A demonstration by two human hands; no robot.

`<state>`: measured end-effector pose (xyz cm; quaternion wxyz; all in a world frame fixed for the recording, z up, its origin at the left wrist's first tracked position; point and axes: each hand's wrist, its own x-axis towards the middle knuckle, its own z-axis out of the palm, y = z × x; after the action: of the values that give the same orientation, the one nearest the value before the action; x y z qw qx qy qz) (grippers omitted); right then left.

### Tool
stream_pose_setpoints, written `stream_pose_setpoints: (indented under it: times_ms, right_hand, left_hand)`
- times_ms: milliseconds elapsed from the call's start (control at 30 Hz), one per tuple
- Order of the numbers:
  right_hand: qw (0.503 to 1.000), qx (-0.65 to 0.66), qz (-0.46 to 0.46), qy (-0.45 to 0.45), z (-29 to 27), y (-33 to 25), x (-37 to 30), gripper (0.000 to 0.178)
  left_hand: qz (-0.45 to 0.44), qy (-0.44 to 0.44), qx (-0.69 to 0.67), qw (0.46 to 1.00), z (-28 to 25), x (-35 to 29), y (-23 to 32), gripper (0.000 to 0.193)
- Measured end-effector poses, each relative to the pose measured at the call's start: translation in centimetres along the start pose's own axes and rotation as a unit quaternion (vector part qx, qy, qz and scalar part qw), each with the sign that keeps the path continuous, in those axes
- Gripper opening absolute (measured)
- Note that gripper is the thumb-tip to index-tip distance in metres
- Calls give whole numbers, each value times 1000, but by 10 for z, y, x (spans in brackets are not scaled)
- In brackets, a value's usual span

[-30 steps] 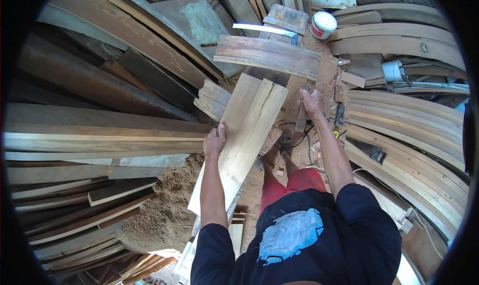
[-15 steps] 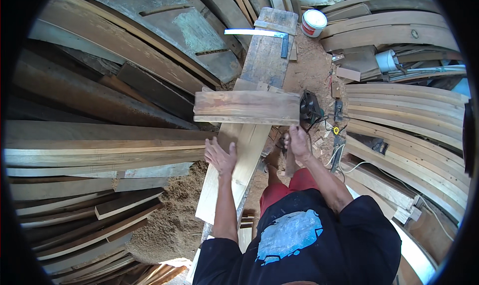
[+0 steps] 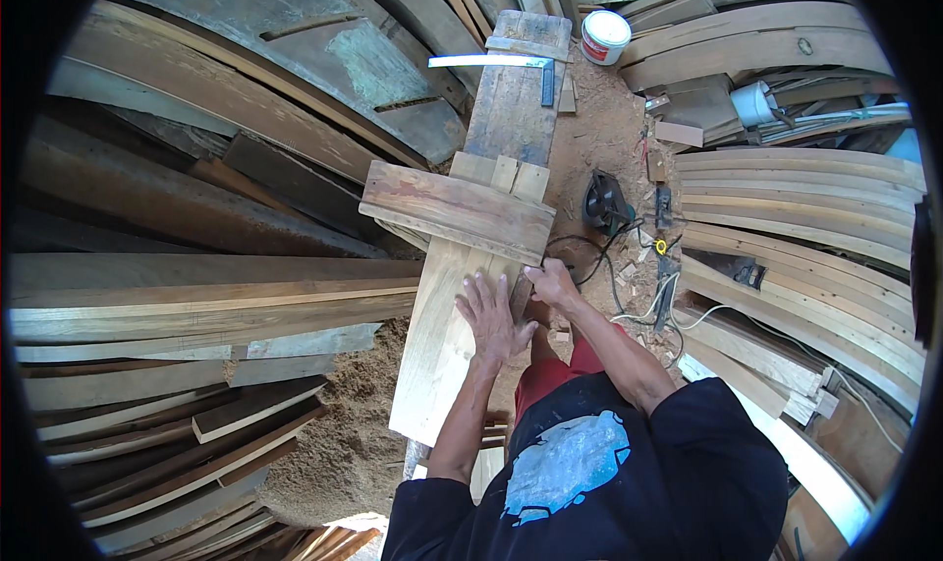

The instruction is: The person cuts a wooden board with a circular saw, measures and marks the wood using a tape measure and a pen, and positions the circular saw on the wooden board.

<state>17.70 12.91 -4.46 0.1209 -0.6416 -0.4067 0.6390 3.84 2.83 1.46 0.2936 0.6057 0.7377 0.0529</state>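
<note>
Now the short plank (image 3: 457, 210) lies crosswise, released; left hand (image 3: 494, 317) rests flat, open, on the long board (image 3: 447, 350), right hand (image 3: 552, 283) pinching its edge.

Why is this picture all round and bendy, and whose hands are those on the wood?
The camera sits on a person's head and looks down, and its wide lens bends straight edges. The left hand lies flat on a long pale plank. The right hand grips that plank's right edge. A shorter board lies across the plank, just beyond the hands. Farther on, a metal square rests on a worn bench, near a white-lidded tin. On the sawdust floor to the right sits a black power tool with cords. Stacks of planks surround everything.
</note>
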Motion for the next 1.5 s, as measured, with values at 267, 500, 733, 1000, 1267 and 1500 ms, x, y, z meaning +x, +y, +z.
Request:
stream_pose_setpoints:
  times_ms: [267,500,733,1000,1267,1500]
  right_hand:
    - [980,180,-62,-59,-4,-17,-4,29]
    - [974,149,-20,-168,-30,-19,5,34]
    - [997,26,-18,-76,-49,36,9,49]
    - [985,119,-5,-128,-17,32,20,39]
    - [996,64,-21,-54,-21,15,32,27]
    - [953,3,-199,229,-38,8,37,39]
  left_hand:
    - [71,100,36,992,20,27,-7,91]
    - [70,115,62,989,23,26,-6,89]
    - [86,96,34,991,11,28,-8,82]
    - [-325,80,-23,942,-44,52,-132,70]
    - [-245,53,-40,967,-34,55,-144,61]
    - [-160,189,32,968,-32,33,-103,74]
